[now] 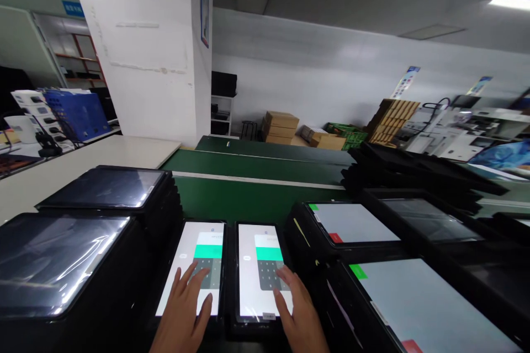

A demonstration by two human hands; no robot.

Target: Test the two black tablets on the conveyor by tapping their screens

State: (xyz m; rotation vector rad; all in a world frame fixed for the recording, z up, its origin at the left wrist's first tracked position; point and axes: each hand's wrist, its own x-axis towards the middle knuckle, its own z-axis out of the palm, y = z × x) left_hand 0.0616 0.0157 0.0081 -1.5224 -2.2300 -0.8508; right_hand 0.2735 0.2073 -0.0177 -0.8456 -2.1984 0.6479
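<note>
Two lit tablets lie side by side in front of me, each showing a white screen with a green bar and a grey keypad. Over the left tablet is my left hand, fingers spread, fingertips at the keypad. My right hand is over the right tablet, its fingers apart and its index finger by the keypad's right side. Neither hand holds anything. Whether the fingertips touch the glass I cannot tell.
Dark-screened tablets top black stacks at left. On the right, a tablet and a nearer tablet show pale screens with green and red corners. Black trays are piled behind them. A green conveyor crosses ahead; a white pillar stands beyond.
</note>
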